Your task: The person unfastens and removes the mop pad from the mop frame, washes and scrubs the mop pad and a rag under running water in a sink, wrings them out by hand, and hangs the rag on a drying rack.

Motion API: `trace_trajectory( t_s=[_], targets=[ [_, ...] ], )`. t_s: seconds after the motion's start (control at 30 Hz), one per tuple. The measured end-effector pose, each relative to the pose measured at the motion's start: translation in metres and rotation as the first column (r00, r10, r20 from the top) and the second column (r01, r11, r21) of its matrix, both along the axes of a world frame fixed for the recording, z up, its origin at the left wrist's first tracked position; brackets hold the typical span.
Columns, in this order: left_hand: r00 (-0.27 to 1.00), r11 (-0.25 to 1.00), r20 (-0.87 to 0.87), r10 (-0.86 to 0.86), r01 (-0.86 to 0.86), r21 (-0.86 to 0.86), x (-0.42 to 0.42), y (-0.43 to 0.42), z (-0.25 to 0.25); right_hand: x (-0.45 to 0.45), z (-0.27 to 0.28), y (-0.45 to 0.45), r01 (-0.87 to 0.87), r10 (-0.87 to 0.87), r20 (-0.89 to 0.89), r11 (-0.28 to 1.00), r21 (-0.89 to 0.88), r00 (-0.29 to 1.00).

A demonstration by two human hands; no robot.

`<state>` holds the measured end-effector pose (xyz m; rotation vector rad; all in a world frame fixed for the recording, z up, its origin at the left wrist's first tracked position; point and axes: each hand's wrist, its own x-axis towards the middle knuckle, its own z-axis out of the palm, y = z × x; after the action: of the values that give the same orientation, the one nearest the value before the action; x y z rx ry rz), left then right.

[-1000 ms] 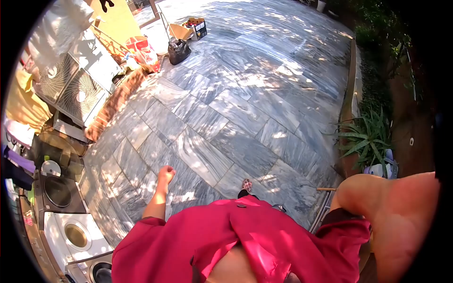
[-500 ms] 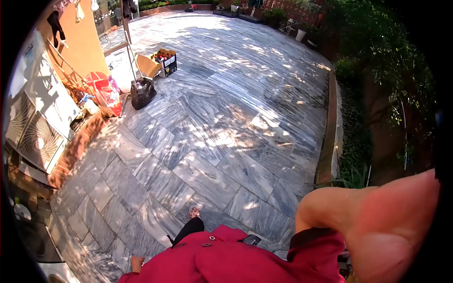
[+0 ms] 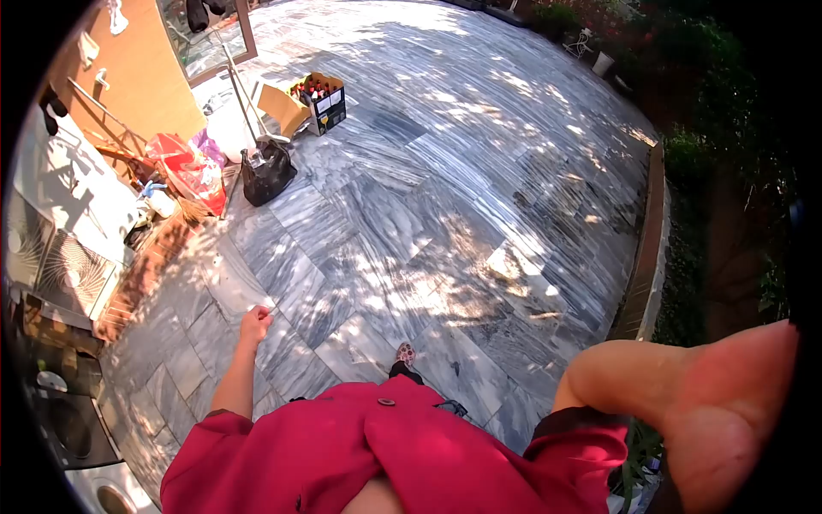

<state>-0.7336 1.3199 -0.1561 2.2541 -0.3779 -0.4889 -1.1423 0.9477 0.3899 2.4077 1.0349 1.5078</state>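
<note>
My left hand hangs low over the marble paving, left of my body. Its fingers are curled in, and nothing can be seen in them. My bent right arm is raised at the lower right, very close to the camera; its hand lies outside the picture. A red garment covers my body, with one patterned shoe showing in front. Farther off, a black plastic bag stands on the floor beside an open carton of bottles.
At the left are a red bag, a brick edge, an outdoor fan unit and front-loading machines. A raised kerb borders plants on the right. A framed glass door stands at the upper left.
The view has swung up, then slightly right, showing more of the paving ahead. My left hand dropped low in view and has come up again. My right arm remains raised.
</note>
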Motion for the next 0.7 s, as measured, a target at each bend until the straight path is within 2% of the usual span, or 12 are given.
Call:
trace_trajectory(
  t_s=[0.07,0.13,0.2,0.33,0.37,0.47,0.53,0.57,0.6,0.63,0.67,0.7],
  targets=[
    [1.0,0.995,0.015,-0.004,0.002,0.098,0.013,-0.035,-0.012,0.036,0.0,-0.053,-0.032,0.032,0.008,0.999,-0.002,0.999],
    [1.0,0.96,-0.025,0.007,0.0,0.28,0.008,-0.045,-0.013,0.082,-0.003,-0.101,-0.084,0.084,0.006,0.996,-0.008,0.996],
    [0.987,0.94,-0.101,0.121,-0.082,0.332,0.005,-0.026,-0.048,0.131,-0.003,-0.145,-0.141,0.141,-0.013,0.99,0.001,0.99],
    [0.911,0.82,-0.276,0.306,-0.104,0.562,-0.015,-0.019,-0.065,0.226,-0.006,-0.223,-0.215,0.216,-0.04,0.976,0.009,0.976],
    [0.882,0.787,-0.317,0.349,-0.092,0.61,-0.012,-0.021,-0.08,0.248,-0.008,-0.24,-0.218,0.218,-0.036,0.976,0.003,0.975],
    [0.773,0.697,-0.485,0.409,0.079,0.713,0.017,-0.032,-0.169,0.309,-0.015,-0.29,-0.171,0.171,-0.033,0.985,0.023,0.985],
    [0.805,0.724,-0.467,0.365,0.069,0.686,0.074,-0.088,-0.19,0.35,-0.017,-0.324,-0.133,0.133,-0.02,0.99,0.042,0.991],
    [0.866,0.785,-0.38,0.325,-0.024,0.619,0.111,-0.132,-0.177,0.37,-0.019,-0.344,-0.103,0.104,-0.012,0.992,0.072,0.994],
    [0.916,0.84,-0.286,0.281,-0.091,0.535,0.15,-0.197,-0.13,0.386,-0.026,-0.366,-0.063,0.063,0.002,0.991,0.117,0.998],
    [0.923,0.902,-0.227,0.312,-0.212,0.377,0.19,-0.236,-0.141,0.402,-0.038,-0.389,-0.002,0.0,0.011,0.983,0.186,1.0],
    [0.962,0.937,-0.165,0.218,-0.159,0.31,0.23,-0.299,-0.094,0.416,-0.054,-0.413,0.077,-0.082,0.005,0.952,0.295,0.997],
    [0.966,0.956,-0.145,0.216,-0.179,0.231,0.268,-0.35,-0.075,0.427,-0.079,-0.438,0.164,-0.164,-0.038,0.883,0.44,0.986]
  ],
)
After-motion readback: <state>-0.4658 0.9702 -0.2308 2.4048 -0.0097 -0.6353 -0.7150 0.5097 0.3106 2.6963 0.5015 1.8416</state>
